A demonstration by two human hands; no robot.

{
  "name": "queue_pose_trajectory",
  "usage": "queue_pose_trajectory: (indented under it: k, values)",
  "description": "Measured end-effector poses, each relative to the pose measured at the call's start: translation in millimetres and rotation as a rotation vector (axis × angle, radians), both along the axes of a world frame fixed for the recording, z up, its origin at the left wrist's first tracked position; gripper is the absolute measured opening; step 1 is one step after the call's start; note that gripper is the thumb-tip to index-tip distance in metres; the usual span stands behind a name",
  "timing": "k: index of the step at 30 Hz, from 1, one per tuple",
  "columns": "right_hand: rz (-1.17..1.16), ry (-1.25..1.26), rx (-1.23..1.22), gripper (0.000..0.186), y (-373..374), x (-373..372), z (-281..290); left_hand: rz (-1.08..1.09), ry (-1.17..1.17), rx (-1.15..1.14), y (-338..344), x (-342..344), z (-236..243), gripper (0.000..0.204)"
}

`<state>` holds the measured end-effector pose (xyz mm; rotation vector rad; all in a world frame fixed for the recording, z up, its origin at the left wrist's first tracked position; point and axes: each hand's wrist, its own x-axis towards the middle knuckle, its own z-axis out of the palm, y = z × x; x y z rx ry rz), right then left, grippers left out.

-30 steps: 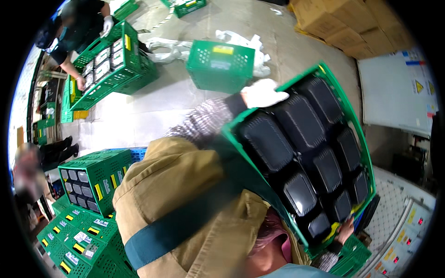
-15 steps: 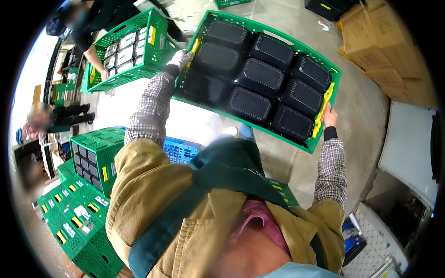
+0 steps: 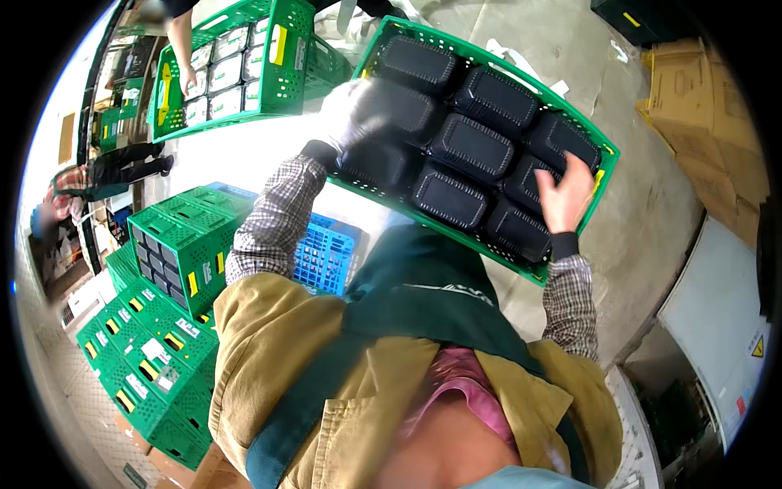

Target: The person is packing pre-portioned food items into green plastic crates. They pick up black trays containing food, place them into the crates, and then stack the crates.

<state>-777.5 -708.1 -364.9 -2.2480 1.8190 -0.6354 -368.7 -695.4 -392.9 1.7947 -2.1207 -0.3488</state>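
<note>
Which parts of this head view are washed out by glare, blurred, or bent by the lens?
Head view: glare bleaches the left hand and the floor beside the green crate; that hand is motion-blurred, the right hand sharper; crate edges bow near the black rim.

I hold a crate (image 3: pixel 570 122) out in front of me, my left hand (image 3: pixel 352 114) at its left side, my right hand (image 3: pixel 564 194) at its right. Lidded trays (image 3: pixel 472 147) lie in rows inside it. Far left stands another filled crate (image 3: pixel 236 69). Near left, crates (image 3: pixel 175 253) are stacked; boxes (image 3: pixel 717 114) lie far right.
</note>
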Motion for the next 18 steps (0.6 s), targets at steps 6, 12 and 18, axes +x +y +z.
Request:
queue_pose_trajectory:
  k: [6,12,18]
  values:
    - [0.490,0.189,0.210,0.093,-24.9,89.6,-55.5,-0.467,-0.397,0.249,-56.1,-7.1,-18.3,0.098]
    - [0.595,-0.243,0.731,0.070,-77.8,69.4,-19.4,-0.516,-0.185,0.480,-99.2,11.2,-0.6,0.089]
    - [0.320,0.179,0.737,0.036,-125.6,51.6,-35.7,-0.311,0.387,1.459,-148.7,38.0,-85.2,0.050]
